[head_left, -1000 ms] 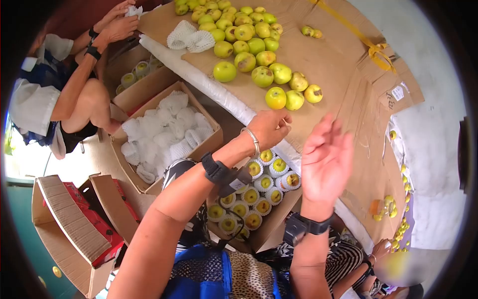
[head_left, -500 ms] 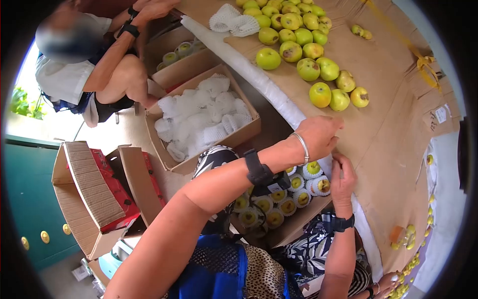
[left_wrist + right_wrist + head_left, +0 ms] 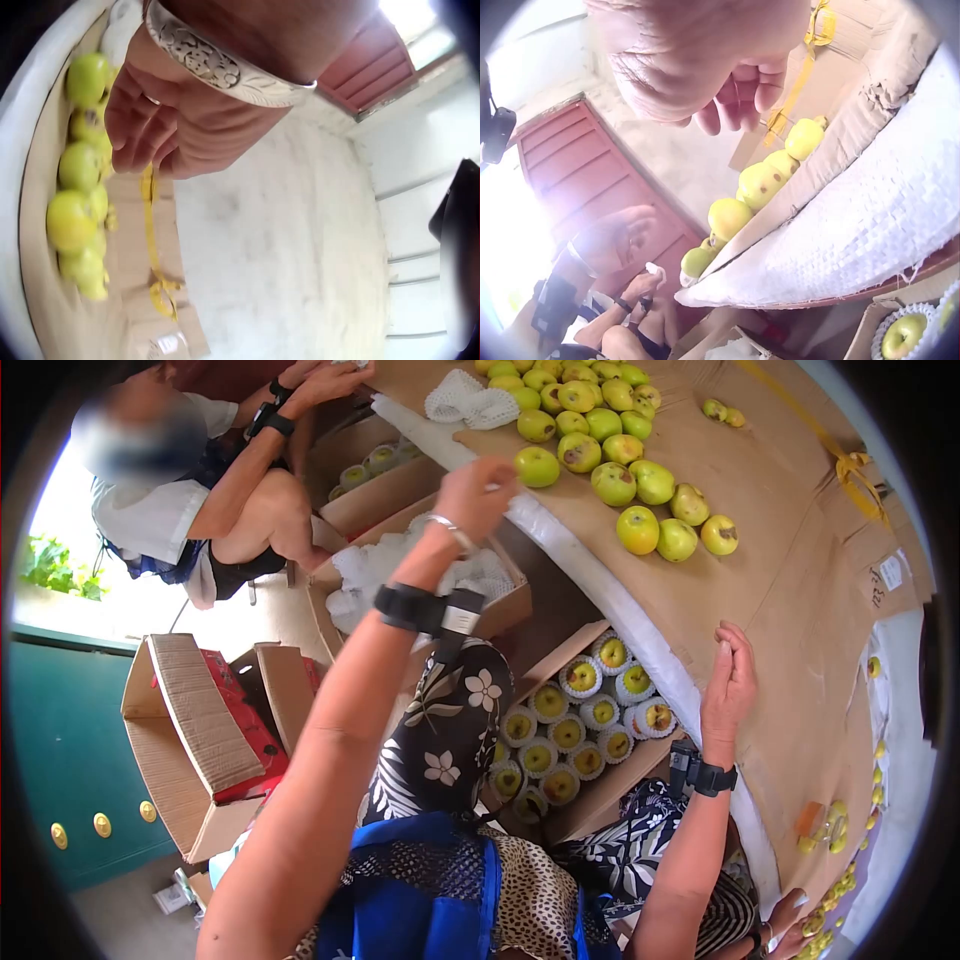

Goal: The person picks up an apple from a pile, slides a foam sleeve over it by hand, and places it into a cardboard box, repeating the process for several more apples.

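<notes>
My left hand hangs over the carton of white foam nets, beside the table's padded edge. Its fingers are loosely curled, and nothing shows between them in the left wrist view. Next to the table edge is my right hand, empty, its fingers fairly straight and together. Green-yellow apples with brown blemishes lie in a pile on the cardboard-covered table. Below, between the hands, an open carton holds rows of apples in white foam nets, partly hidden by the lap.
At left another person sits with both hands raised, beside a further carton of netted apples. Empty red-and-brown cartons stand on the floor. Foam nets lie on the table, which carries yellow strapping.
My left hand has moved left and away from the netted apples, over the foam-net carton. My right hand has shifted slightly right and up along the table edge. The apple pile looks unchanged.
</notes>
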{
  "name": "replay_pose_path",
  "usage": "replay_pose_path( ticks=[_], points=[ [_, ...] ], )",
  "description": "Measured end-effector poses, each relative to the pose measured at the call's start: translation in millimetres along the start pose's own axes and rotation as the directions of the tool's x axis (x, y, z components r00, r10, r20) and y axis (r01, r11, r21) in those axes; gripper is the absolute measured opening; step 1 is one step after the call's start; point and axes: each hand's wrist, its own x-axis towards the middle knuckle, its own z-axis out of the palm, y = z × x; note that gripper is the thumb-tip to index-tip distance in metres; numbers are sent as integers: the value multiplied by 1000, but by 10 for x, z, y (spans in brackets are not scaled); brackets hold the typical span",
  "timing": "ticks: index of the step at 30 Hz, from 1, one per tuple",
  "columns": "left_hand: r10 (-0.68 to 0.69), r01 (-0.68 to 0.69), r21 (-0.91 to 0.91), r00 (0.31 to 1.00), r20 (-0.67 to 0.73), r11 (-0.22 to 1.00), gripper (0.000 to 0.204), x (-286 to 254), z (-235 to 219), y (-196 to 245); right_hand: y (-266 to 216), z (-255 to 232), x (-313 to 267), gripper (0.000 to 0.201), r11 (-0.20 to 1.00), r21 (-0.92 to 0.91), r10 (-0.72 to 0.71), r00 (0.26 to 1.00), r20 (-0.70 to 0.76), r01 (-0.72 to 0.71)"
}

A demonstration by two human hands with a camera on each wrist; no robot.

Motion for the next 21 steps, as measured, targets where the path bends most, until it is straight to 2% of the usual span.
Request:
replay_pose_path(
  ticks=[1,2,3,4,5,6,7,8,11,12,13,15,17,18,19,21],
  points=[
    [-130,118,183,990,54,976,21,-24,-112,-208,-13,10,20,16,1000,7,2,1000,-14,-2],
    [70,-55,401,997,-22,914,21,-117,-50,-677,-2,23,21,17,1000,-9,-29,1000,-3,29],
    [-96,39,511,992,86,859,20,-265,-3,-941,34,30,11,17,997,-31,-64,998,0,64],
    [-119,-5,571,976,180,821,20,-427,132,-1453,58,7,24,17,993,-60,-97,995,5,97],
    [-286,81,590,922,262,803,24,-620,202,-1426,40,-16,46,18,996,-41,-76,997,-5,76],
    [-164,-84,541,904,395,837,28,-818,290,-1745,-5,-4,49,18,998,-18,-52,999,-4,52],
    [-164,-142,460,810,563,877,32,-871,283,-1753,-50,22,51,18,1000,9,-27,1000,1,27],
    [-168,-131,442,801,575,888,37,-917,342,-1886,-101,23,64,17,999,32,1,1000,10,-2],
    [-317,76,420,778,542,904,51,-955,476,-2062,-79,81,71,17,997,17,-70,998,-10,70],
    [-675,500,462,441,592,732,68,-835,483,-1707,-115,98,70,17,999,20,-43,999,9,43],
    [-679,560,428,382,627,710,79,-888,530,-1742,-158,98,76,17,1000,19,-20,999,25,19],
    [-736,692,432,217,641,579,80,-860,662,-1755,-160,95,90,17,1000,12,-24,999,37,23],
    [-781,583,557,242,575,591,80,-844,785,-1794,-110,97,86,17,997,-2,-74,997,28,75],
    [-773,580,547,256,581,603,69,-835,756,-1640,-113,81,82,17,998,5,-56,998,26,56],
    [-754,573,520,306,581,633,62,-901,829,-1853,-125,76,74,17,999,13,-37,999,27,36],
    [-714,554,469,398,577,688,52,-1074,1109,-2730,-132,65,63,17,999,27,-18,1000,24,17]
  ],
)
